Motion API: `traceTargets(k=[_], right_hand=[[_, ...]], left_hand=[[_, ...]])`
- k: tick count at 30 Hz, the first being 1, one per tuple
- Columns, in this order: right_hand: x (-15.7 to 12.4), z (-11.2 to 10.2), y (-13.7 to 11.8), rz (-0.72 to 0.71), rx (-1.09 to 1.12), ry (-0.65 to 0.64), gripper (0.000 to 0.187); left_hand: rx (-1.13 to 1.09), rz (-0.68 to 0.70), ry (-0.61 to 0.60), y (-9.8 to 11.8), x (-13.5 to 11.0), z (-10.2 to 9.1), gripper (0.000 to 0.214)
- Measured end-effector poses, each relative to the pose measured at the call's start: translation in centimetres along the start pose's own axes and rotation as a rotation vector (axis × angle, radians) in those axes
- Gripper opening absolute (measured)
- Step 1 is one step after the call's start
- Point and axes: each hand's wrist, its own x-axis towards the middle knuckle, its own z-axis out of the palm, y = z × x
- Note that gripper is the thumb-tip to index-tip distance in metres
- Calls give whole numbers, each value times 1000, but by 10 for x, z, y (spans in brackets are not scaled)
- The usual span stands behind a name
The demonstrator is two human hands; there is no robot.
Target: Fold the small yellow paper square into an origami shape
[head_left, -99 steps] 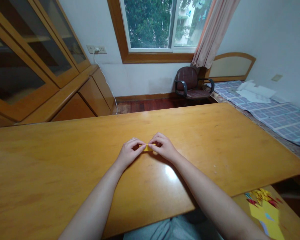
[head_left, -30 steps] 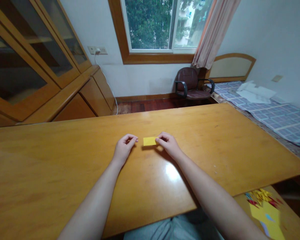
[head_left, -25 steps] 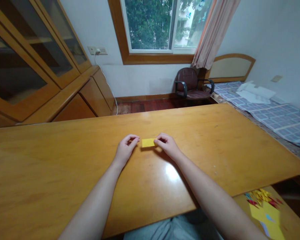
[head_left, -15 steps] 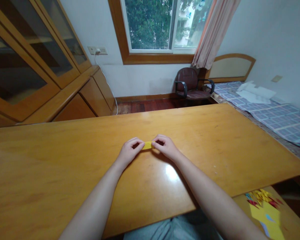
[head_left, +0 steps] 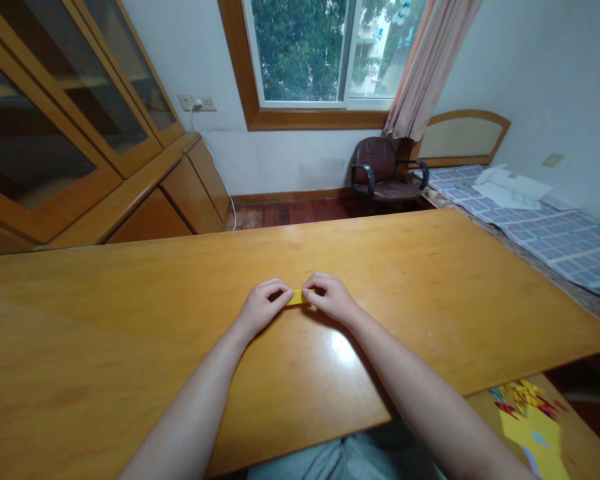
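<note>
A small yellow strip of folded paper [head_left: 296, 298] spans the gap between my two hands, just above or on the wooden table [head_left: 130, 320]. My left hand [head_left: 267, 303] pinches its left end between thumb and fingers. At the other end, my right hand [head_left: 329, 295] is closed in a similar pinch. Fingertips cover both ends of the strip, so only its middle shows.
On a lower surface at the bottom right lie yellow paper sheets [head_left: 537, 427] and several folded yellow and red paper pieces [head_left: 525, 395]. Beyond the table stand a brown armchair [head_left: 377, 167], a bed [head_left: 545, 227] and a wooden cabinet [head_left: 180, 193].
My hands have come slightly closer together, so less of the yellow strip shows between them. The left hand has shifted a little to the right.
</note>
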Motion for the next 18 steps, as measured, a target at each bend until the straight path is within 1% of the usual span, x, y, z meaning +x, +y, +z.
traceTargets(k=[4, 8, 10, 13, 18], right_hand=[[2, -4, 4, 73, 31, 76, 12], [3, -6, 15, 171, 114, 216, 13], [4, -6, 18, 204, 160, 256, 15], [4, -5, 15, 198, 171, 222, 19], [3, -4, 3, 159, 116, 49, 16]], left_hand=[[-47, -56, 54, -1, 1, -4, 24], [-144, -134, 153, -3, 2, -8, 26], [-185, -161, 184, -3, 2, -9, 27], [-190, -164, 169, -4, 2, -9, 26], [-166, -154, 131, -4, 2, -6, 25]])
